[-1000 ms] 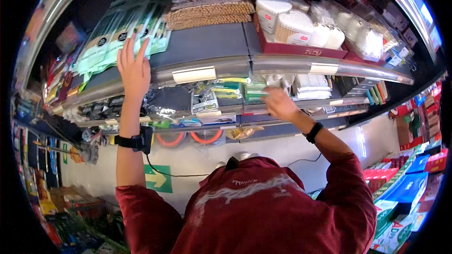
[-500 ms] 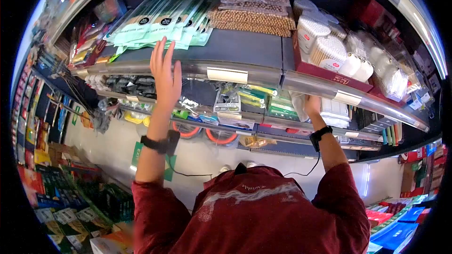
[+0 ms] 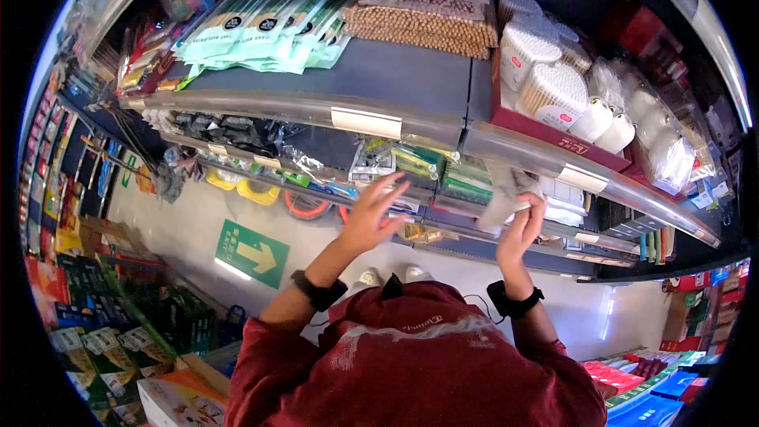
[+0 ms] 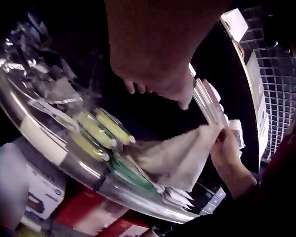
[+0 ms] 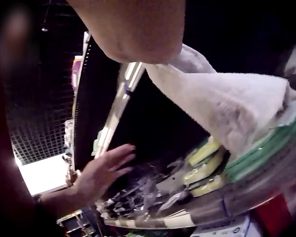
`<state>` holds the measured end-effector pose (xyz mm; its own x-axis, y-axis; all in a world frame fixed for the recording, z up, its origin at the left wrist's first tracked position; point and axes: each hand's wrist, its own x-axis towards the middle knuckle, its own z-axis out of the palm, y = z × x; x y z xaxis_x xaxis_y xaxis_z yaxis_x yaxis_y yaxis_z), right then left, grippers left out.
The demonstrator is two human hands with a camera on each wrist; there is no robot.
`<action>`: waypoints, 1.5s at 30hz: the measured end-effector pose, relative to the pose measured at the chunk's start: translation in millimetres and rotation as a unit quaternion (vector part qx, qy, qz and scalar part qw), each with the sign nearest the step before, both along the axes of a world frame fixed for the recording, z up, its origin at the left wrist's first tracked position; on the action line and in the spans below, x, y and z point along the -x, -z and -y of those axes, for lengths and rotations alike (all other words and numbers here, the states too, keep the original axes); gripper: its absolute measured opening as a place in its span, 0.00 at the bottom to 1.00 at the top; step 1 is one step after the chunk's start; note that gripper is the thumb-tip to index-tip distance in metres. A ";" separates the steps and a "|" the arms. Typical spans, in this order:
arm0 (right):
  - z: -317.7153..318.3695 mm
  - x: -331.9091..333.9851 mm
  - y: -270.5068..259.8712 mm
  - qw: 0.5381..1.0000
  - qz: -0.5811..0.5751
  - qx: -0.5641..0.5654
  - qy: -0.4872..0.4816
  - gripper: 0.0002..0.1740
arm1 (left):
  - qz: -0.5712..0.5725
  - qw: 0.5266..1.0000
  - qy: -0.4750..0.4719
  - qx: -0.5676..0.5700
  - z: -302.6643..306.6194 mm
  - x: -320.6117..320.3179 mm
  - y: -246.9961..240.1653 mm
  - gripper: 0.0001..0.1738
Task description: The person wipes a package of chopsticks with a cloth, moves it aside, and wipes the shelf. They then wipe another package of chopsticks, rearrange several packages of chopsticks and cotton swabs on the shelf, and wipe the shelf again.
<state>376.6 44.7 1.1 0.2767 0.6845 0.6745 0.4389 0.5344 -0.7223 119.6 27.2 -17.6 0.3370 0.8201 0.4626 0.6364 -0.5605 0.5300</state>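
Observation:
My right hand (image 3: 522,229) pinches the edge of a pale grey-white cloth (image 3: 504,194) in front of the lower shelf. In the right wrist view the cloth (image 5: 212,103) looks soft and fluffy, and it hangs in folds over green packs (image 5: 266,153). The left wrist view shows its corner (image 4: 202,140) drawn out between thumb and fingers. My left hand (image 3: 370,217) is held left of the cloth with its fingers spread and nothing in them. Yellow-and-green packs (image 3: 415,162) lie on the shelf just beyond that hand.
Above runs a shelf edge (image 3: 308,111) with a clear label strip. On that shelf sit mint-green packets (image 3: 261,39), bags of wooden sticks (image 3: 427,28) and cotton swabs (image 3: 553,95) in a red box. White folded packs (image 3: 565,198) lie right of the cloth. An exit sign (image 3: 251,255) marks the floor.
My left hand has come down from the mint-green packets on the upper shelf and moved right. The right hand, earlier reaching into the lower shelf, has pulled the cloth out toward me.

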 end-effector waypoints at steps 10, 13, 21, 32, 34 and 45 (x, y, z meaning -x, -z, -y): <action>27.7 38.2 -18.5 0.960 0.178 -0.035 -0.212 0.24 | 0.334 0.907 0.045 0.253 -24.8 -80.2 51.8 0.15; 15.3 39.7 -9.2 0.941 0.262 -0.030 -0.210 0.40 | 0.322 0.907 0.007 0.273 -11.7 -73.1 1.2 0.19; -3.8 30.7 76.8 0.958 0.193 0.010 -0.210 0.18 | 0.454 0.660 0.111 0.588 0.7 -74.9 24.5 0.26; -8.4 41.2 50.5 0.965 -0.016 0.121 -0.231 0.13 | 0.444 0.680 0.089 0.577 9.4 -79.7 52.8 0.23; -9.3 48.8 46.2 0.970 -0.021 0.096 -0.224 0.14 | 0.447 0.684 0.093 0.569 9.4 -74.3 41.3 0.20; 29.3 138.1 57.6 0.981 -0.097 0.111 -0.125 0.16 | 0.290 0.858 0.121 0.406 22.9 8.9 24.2 0.15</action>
